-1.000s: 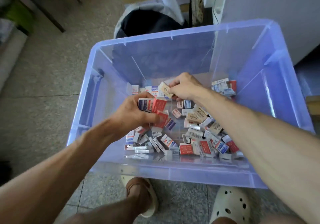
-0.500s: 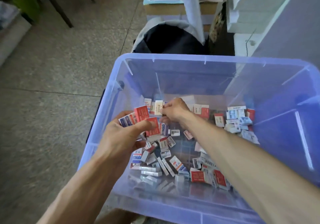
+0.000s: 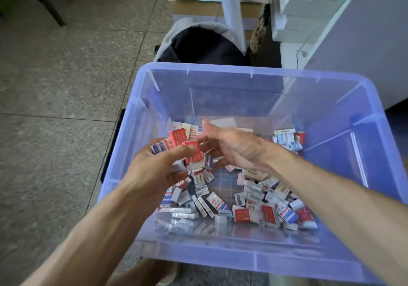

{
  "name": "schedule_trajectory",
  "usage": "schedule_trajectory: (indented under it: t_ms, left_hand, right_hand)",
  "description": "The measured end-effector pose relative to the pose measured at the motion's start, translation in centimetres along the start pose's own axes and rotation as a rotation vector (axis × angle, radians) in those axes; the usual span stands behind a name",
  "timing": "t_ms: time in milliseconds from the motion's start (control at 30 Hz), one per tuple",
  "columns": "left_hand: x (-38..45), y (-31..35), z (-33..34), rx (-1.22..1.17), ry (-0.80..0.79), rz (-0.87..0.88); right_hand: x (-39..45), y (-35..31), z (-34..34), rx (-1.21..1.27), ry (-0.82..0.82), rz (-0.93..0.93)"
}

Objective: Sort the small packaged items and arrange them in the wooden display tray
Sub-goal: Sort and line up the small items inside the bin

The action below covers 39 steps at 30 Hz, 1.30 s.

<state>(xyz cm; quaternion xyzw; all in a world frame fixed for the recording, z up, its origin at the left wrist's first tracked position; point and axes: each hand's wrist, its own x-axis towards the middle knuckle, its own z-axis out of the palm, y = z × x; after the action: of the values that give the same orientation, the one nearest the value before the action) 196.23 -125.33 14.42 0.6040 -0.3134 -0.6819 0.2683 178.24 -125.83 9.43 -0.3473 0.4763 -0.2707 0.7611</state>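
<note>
You had one clear blue bin [image 3: 344,153] with dozens of small packets [image 3: 249,199] strewn on its bottom. Your left hand [image 3: 154,171] gripped a fan of about four packets [image 3: 183,144]; your right hand [image 3: 231,146], fingers spread and empty, hovered just beside them.

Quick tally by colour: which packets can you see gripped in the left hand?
Red packets: 2
Blue-and-white packets: 2
Total: 4 clearly showing in the left hand; any more behind the fingers are hidden.
</note>
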Motion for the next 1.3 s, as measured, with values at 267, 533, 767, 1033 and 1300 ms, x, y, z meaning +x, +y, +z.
schedule_trajectory:
  t_ms: [267,533,767,1033,1300]
  left_hand:
    - [0.0,0.4,0.2,-0.110,-0.128,-0.106]
    - [0.9,0.8,0.4,-0.087,-0.107,-0.188]
    - [1.9,0.3,1.2,0.111,-0.127,-0.211]
    - [3.1,0.1,1.1,0.205,0.069,-0.116]
    - [3.1,0.0,0.3,0.155,0.083,-0.120]
  right_hand:
    - [-2.1,0.2,1.9,0.050,0.096,-0.139]
    - [-1.1,0.3,1.6,0.251,0.095,-0.071]
    - [-1.1,0.7,0.2,0.326,0.126,0.011]
    - [-0.1,1.0,-1.4,0.199,0.340,0.095]
    - [7.4,2.4,-2.1,-0.299,0.685,0.146]
